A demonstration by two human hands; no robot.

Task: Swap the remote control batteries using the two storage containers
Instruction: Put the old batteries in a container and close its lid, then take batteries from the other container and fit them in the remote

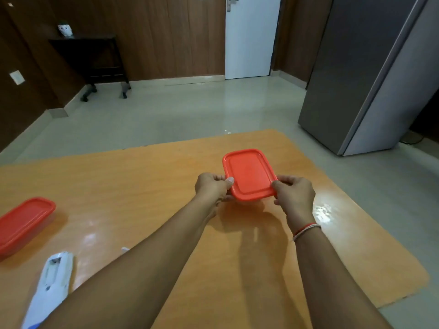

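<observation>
I have both hands out in front of me over the orange table (142, 186), closed on the near end of a small container with a red lid (249, 174). My left hand (211, 186) grips its left edge, thumb pressed flat on the rim of the lid and the other fingers curled under where I cannot see them. My right hand (294, 195) takes the right near corner the same way, thumb on top against the lid's edge, fingers folded beneath. The container's body is almost wholly hidden under the lid and my hands; it seems held slightly above the table, with a shadow spread on the glossy wood below it, though I cannot tell for certain that it is clear of the surface. The lid sits on it, tilted a little toward me. A red and white thread band (306, 230) circles my right wrist. Well apart to my left, at the picture's edge, the second container (23, 224) rests on the table with its own red lid on. Near it, closer to me, the white remote control (51, 288) lies back-up with its battery compartment uncovered; the blur keeps me from seeing whether any batteries are inside
</observation>
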